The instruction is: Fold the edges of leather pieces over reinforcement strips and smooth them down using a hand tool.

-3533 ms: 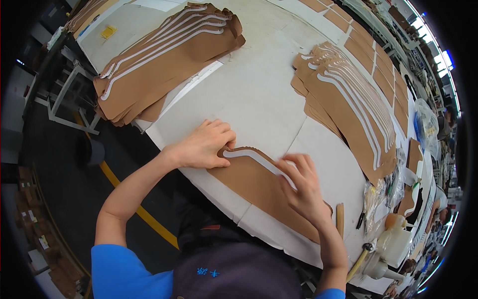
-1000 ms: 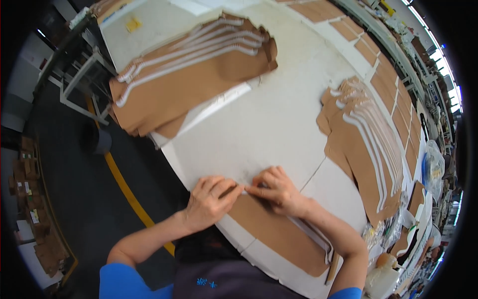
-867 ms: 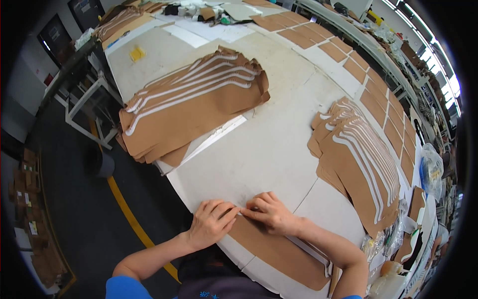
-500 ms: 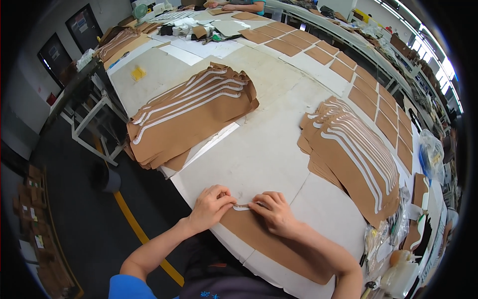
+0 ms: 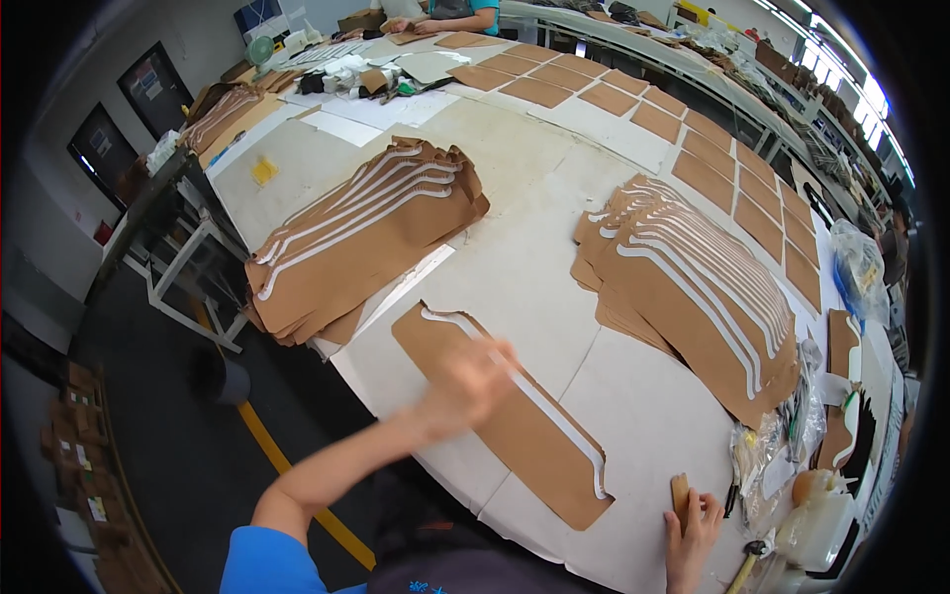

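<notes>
A single brown flat panel [image 5: 549,477], with a white strip along its curved far edge, lies slantwise on the white table in front of me. Over its middle is my left hand [image 5: 470,386], smeared by motion, so its fingers cannot be made out. Farther right, near the table's front edge, my right hand [image 5: 698,535] has its thumb and fingers around a short, flat, wooden-looking stick [image 5: 680,497]. Layered brown panels with white strips form a left pile [image 5: 366,243] and a right pile [image 5: 683,287].
Rows of brown rectangular pieces [image 5: 708,153] cover the far right of the table. Plastic bags [image 5: 757,465] and a whitish plastic container [image 5: 819,530] crowd the right edge. A dark bin [image 5: 223,378] stands on the floor at left. Another person [image 5: 460,15] works at the far end.
Both hands have left the panel's far left end. My left hand has swept right over the panel; my right hand has moved to the stick at right. The panel now lies farther up the table.
</notes>
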`<state>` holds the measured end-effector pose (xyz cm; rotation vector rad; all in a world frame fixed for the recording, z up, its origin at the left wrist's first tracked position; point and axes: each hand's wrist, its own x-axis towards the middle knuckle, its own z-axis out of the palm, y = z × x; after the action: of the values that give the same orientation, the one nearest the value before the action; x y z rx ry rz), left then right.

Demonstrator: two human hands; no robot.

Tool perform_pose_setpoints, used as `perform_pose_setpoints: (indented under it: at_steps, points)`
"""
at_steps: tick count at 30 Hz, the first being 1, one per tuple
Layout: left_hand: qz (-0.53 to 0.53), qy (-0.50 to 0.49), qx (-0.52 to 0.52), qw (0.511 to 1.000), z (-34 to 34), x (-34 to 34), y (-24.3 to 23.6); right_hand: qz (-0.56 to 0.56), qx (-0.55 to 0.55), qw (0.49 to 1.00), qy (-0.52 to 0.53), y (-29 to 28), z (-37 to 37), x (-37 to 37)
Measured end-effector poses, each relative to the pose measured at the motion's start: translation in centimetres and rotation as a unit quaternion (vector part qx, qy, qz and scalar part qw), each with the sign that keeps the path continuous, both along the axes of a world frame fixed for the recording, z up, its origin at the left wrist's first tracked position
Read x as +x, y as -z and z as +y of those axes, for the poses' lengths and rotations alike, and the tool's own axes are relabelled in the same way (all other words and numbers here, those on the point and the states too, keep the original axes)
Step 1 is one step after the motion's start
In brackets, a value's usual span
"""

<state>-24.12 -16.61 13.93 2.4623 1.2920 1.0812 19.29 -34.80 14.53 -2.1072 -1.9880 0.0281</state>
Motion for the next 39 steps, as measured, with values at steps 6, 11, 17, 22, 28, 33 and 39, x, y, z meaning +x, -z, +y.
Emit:
perform_pose_setpoints:
  at_steps: [6,11,17,22,28,33,39]
  points:
    - [0.034,0.086,-0.056,0.994,-6.9,6.7,3.0,0.082,-0.009,0.996,-0.039,0.2,1.1,-0.1]
    - [0.047,0.084,-0.067,0.993,-7.1,6.6,2.2,0.180,0.033,0.969,-0.165,-0.2,4.3,-2.5]
    - [0.070,0.097,-0.077,0.990,-8.1,5.5,1.7,0.107,-0.032,0.965,-0.239,-0.6,5.9,-4.8]
    - [0.051,0.090,-0.073,0.992,-7.0,5.7,1.4,0.134,-0.095,0.960,-0.226,-1.0,5.1,-5.0]
    - [0.002,0.130,-0.054,0.990,-8.8,8.3,1.4,0.099,-0.025,0.960,-0.259,-1.8,3.4,-7.2]
    - [0.018,0.142,-0.053,0.988,-9.1,10.2,1.8,0.081,0.005,0.964,-0.252,-1.1,2.1,-8.3]
    - [0.028,0.144,-0.079,0.986,-9.6,10.1,1.9,0.067,0.013,0.951,-0.300,-1.0,2.9,-8.3]
